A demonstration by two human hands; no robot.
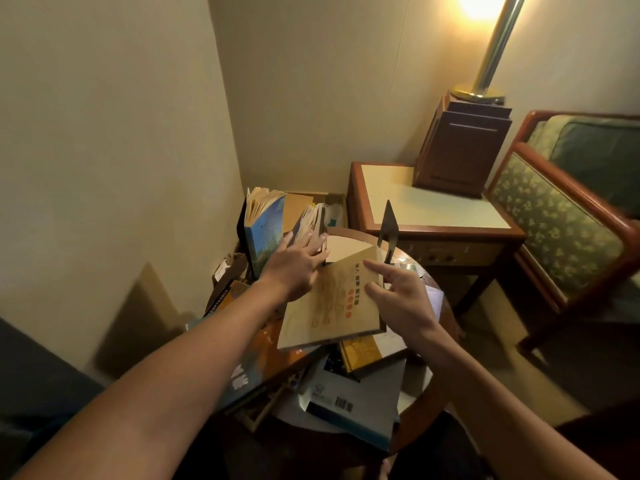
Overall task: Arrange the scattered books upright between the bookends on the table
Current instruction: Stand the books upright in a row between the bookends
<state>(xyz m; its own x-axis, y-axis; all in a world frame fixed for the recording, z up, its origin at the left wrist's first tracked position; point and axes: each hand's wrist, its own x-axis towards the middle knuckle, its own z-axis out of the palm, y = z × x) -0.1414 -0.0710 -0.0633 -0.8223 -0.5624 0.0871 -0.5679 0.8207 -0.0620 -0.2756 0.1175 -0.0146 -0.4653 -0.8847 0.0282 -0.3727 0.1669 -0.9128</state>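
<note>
- Over the crowded tabletop (412, 400), in the head view, we see the left hand (298, 268) with its grip flat open. Its straight fingers press against the upright books (263, 233) at the far left and curl round nothing.
- The right hand (398, 299) has its grip closed on the tan book (329, 306), with the thumb on the cover, the fingers behind the right edge and the forefinger lifted. That book hangs tilted above the loose books (353, 393), between the upright ones and the dark metal bookend (388, 226). We cannot make out a second bookend for sure.
- We judge the standing books the main risk. Their pages fan open, and if the left hand eased off they could topple onto the pile.
- The tan book is held by one edge only, so it could swing or slip on its way into the gap. Its corner could also knock the thin bookend over.
- The loose books overlap and overhang the rim, so a nudge could send one to the floor.
- Around us the small round wooden tabletop sits in a cream-walled corner. A side table (433, 209) carrying a lit lamp (460, 150) stands just beside it, and a green patterned armchair (561, 230) is to the right.
</note>
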